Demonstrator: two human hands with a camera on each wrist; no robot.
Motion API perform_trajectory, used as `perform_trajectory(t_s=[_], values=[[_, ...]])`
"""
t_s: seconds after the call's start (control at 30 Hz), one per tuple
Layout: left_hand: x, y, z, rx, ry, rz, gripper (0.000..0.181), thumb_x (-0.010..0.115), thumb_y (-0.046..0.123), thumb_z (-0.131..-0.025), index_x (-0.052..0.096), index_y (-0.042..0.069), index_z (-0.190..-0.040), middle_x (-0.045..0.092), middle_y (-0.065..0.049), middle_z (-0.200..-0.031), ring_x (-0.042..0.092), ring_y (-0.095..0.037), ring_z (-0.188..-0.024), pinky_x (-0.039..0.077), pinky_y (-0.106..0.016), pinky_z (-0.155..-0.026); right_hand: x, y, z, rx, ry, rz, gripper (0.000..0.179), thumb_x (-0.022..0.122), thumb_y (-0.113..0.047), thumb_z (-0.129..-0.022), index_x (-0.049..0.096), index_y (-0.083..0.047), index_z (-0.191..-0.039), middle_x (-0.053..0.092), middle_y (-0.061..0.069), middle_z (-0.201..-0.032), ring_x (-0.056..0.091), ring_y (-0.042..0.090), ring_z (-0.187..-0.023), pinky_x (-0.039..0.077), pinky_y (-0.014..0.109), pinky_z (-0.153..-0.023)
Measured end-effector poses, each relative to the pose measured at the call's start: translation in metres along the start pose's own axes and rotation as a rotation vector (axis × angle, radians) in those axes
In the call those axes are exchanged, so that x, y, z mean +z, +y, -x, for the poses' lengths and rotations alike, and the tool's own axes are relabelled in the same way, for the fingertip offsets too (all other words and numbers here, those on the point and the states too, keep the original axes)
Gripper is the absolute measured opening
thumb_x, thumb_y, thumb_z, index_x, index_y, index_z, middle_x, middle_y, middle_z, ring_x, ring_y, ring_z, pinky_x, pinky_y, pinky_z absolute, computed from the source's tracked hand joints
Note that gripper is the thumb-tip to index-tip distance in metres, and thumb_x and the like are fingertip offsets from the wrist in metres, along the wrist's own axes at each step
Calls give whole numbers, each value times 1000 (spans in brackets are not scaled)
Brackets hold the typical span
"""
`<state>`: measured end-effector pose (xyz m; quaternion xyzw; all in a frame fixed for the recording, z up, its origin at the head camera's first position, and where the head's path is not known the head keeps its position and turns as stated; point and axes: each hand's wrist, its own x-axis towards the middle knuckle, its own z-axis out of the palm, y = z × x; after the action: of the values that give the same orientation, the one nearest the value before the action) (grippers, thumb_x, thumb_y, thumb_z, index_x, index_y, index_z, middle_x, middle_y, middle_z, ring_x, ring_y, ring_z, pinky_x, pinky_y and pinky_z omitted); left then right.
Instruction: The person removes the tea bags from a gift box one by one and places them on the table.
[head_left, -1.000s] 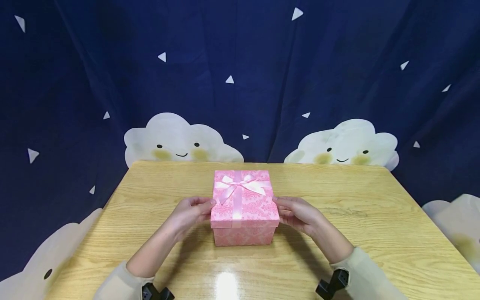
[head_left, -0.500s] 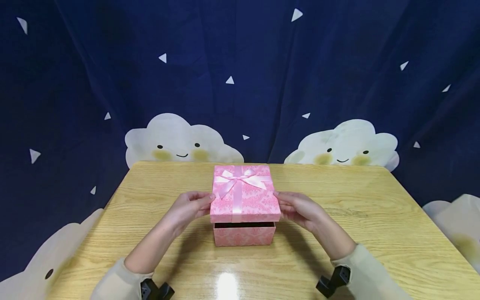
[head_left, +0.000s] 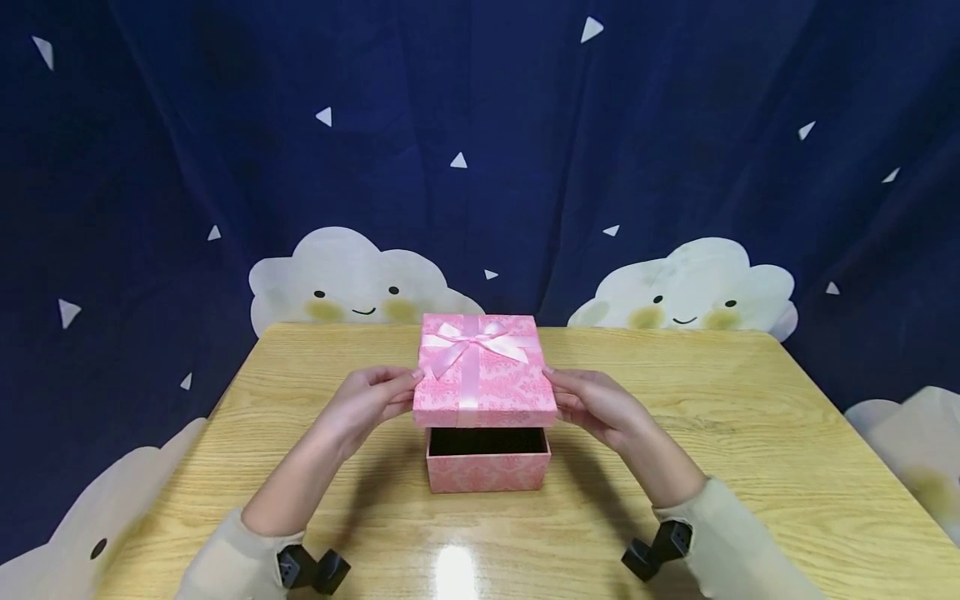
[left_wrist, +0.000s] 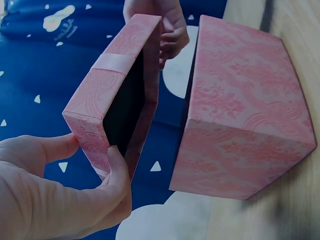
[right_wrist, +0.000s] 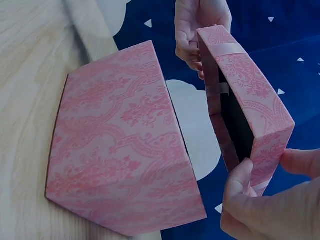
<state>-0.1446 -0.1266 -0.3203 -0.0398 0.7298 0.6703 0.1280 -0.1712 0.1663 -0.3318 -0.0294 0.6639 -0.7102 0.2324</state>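
Observation:
A pink patterned lid [head_left: 495, 392] with a pale ribbon bow [head_left: 474, 340] hangs above the matching gift box [head_left: 489, 472], apart from it. Through the gap the dark inside of the box shows; its contents cannot be made out. My left hand [head_left: 365, 402] pinches the lid's left side, thumb outside and a fingertip under the rim, as the left wrist view shows. On the opposite side my right hand [head_left: 600, 408] pinches the lid the same way. In both wrist views the box [left_wrist: 245, 100] stands upright on the table, touched by neither hand.
The box stands on a light wooden table [head_left: 720, 450] with rounded far corners. Behind the table hangs a dark blue curtain [head_left: 510, 125] printed with white triangles and smiling clouds. Black wrist devices [head_left: 311, 569] sit at both cuffs.
The lid has risen off the box, held by both hands, and a widening gap shows the dark interior. Both hands moved up with it. The box stayed in place.

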Motion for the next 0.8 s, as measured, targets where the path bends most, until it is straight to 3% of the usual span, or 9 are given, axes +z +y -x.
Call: perform_trajectory(t_s=[0.4, 0.53, 0.67, 0.8], values=[[-20, 8, 1, 10, 41, -38, 58, 57, 29, -97, 40, -8, -138, 49, -24, -140, 62, -13, -110, 55, -21, -98, 18, -8, -8, -55, 34, 19, 53, 51, -16, -99, 36, 16, -138, 69, -8, -94, 65, -2, -88, 57, 12, -80], [-28, 8, 2, 20, 71, -63, 60, 56, 31, -97, 39, -9, -139, 48, -25, -140, 62, -11, -108, 55, -19, -96, 27, -9, -14, -63, 53, 42, 51, 52, -16, -98, 39, 12, -139, 67, 6, -113, 65, 0, -92, 58, 13, -82], [-36, 7, 3, 24, 97, -80, 64, 57, 34, -96, 39, -8, -140, 47, -26, -141, 62, -9, -107, 55, -16, -95, 37, -9, -20, -66, 69, 57, 49, 53, -16, -98, 41, 10, -139, 54, 22, -136, 64, 7, -101, 58, 20, -92], [-45, 5, 4, 28, 114, -97, 66, 56, 36, -96, 38, -8, -141, 46, -25, -143, 62, -6, -106, 55, -15, -94, 48, -10, -26, -70, 84, 58, 48, 53, -14, -98, 42, 8, -139, 48, 25, -142, 63, 12, -106, 53, 31, -102]])
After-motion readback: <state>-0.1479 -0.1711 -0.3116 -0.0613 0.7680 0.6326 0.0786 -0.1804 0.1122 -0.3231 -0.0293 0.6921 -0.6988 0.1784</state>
